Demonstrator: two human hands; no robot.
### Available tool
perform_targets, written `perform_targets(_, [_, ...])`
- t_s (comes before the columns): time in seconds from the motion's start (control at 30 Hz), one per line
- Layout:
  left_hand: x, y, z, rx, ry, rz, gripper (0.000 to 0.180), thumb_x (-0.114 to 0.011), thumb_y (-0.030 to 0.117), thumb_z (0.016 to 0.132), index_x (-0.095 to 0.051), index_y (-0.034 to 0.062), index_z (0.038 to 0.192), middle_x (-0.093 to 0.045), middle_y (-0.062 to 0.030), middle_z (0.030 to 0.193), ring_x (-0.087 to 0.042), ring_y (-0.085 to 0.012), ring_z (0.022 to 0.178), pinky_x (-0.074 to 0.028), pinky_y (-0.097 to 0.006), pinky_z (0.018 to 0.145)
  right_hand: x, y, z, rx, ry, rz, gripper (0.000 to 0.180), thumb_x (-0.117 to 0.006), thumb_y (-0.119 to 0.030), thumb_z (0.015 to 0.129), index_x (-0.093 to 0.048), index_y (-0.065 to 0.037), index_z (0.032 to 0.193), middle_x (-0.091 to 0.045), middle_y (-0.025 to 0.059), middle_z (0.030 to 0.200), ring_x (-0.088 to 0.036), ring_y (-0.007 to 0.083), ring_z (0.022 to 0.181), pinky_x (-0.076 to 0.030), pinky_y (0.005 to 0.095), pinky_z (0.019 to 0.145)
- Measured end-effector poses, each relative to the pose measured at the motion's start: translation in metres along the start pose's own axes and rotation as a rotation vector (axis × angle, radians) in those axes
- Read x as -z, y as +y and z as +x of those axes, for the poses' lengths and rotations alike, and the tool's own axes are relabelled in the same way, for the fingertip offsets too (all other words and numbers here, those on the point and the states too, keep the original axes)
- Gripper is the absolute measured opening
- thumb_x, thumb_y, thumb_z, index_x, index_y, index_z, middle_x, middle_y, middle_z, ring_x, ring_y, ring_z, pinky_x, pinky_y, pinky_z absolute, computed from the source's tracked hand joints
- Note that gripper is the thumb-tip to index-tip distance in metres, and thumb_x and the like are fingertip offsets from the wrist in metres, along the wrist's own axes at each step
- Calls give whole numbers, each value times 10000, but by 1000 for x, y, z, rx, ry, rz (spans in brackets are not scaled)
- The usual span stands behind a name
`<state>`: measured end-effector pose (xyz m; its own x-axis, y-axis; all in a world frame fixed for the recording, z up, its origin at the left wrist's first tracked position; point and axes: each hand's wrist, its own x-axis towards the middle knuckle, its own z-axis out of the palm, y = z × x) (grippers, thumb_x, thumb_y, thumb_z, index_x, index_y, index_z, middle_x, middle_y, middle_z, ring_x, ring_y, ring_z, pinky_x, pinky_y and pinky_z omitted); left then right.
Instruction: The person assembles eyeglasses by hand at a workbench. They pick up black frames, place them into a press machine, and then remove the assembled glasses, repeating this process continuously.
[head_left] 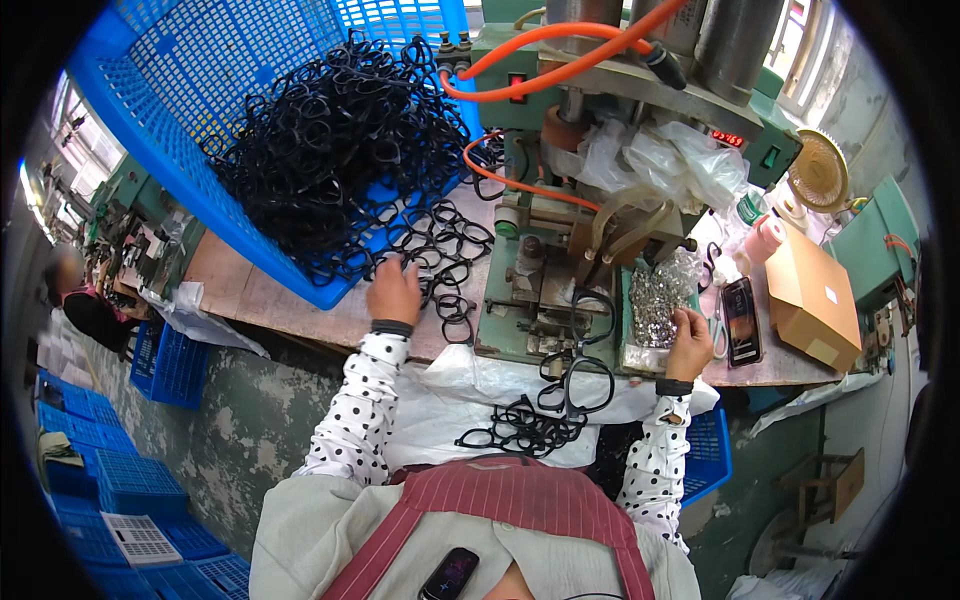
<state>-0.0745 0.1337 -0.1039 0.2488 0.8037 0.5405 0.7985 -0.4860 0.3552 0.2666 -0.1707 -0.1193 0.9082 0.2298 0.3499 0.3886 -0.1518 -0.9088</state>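
My left hand (393, 296) is at the edge of a spread of black eyeglass frames (452, 243), its fingers curled on a frame at the near side. At the right, the fingertips of my right hand (690, 346) are pinched together over a tray of small shiny metal parts (655, 305); what they hold is too small to make out. Between my hands, a larger black eyeglass frame (589, 385) stands at the front of the green press machine (535, 290). Several more frames (525, 428) lie on the white sheet before my lap.
A tilted blue basket (180, 180) heaped with black frames stands at the left. Orange hoses (560, 85) arch over the machine. Right of the tray are a phone (741, 322), a cardboard box (815, 295) and a pink bottle (765, 238). Another person (90, 310) sits far left.
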Motion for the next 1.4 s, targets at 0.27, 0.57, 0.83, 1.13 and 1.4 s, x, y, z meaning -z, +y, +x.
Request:
perform_targets(0.27, [-31, -38, 6, 92, -217, 45, 352, -560, 436, 907, -596, 86, 917, -661, -159, 854, -640, -385, 804, -503, -489, 665, -2, -34, -11, 371, 52, -346, 81, -653, -101, 875, -659, -33, 917, -676, 123, 826, -656, 286, 755, -503, 366, 674])
perform_targets(0.57, [12, 13, 43, -198, 95, -299, 143, -552, 223, 958, -580, 83, 948, -606, -144, 877, -586, -381, 785, -476, -421, 656, -12, -63, -1, 647, 61, -359, 116, -596, -40, 899, -617, -23, 1012, -662, 169, 864, -636, 342, 743, -498, 391, 663])
perform_targets(0.83, [65, 88, 32, -31, 38, -586, 365, -537, 183, 982, -488, 71, 1325, -612, -91, 873, -581, -199, 722, -466, -308, 649, -32, -124, -30, 231, -140, 186, 120, -644, -23, 840, -706, -15, 942, -679, 76, 804, -617, 140, 699, -476, 260, 657])
perform_targets(1.13, [102, 145, -5, -318, 89, -909, 239, -580, 107, 946, -599, 6, 1163, -665, -113, 912, -638, -196, 752, -495, -279, 680, -51, -188, -51, 57, -328, 278, 298, -695, -18, 795, -561, 27, 1057, -677, 102, 810, -613, 124, 680, -489, 256, 626])
perform_targets(1.4, [126, 190, 22, -295, -79, -1225, 183, -561, 36, 915, -614, 4, 1088, -671, -130, 921, -654, -245, 820, -510, -321, 766, -85, -160, -62, 167, -122, 564, 339, -656, 93, 818, -474, 41, 1100, -673, 156, 891, -648, 141, 757, -518, 240, 698])
